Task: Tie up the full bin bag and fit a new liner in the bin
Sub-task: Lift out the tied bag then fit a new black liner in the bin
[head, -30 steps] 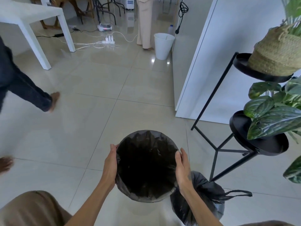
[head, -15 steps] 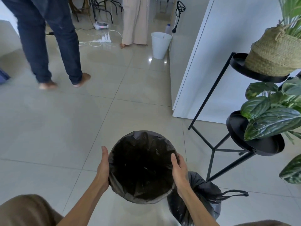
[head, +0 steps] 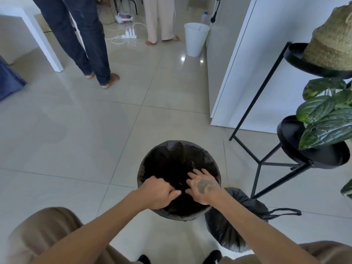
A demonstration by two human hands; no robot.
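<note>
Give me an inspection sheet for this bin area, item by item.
Surface: glossy tiled floor, bare around the bin.
Job's things: bin with black liner folded over its rim; tied full bag on the floor right of it, touching or nearly so.
Clutter: white bin and a bottle far off by the wall.
Grippers: left hand curled at the near rim, whether it pinches liner is unclear; right hand open over the mouth.
Cables: power strip with white leads on the far floor.
Surroundings: black plant stand at right; two people standing beyond; white table leg at left.
</note>
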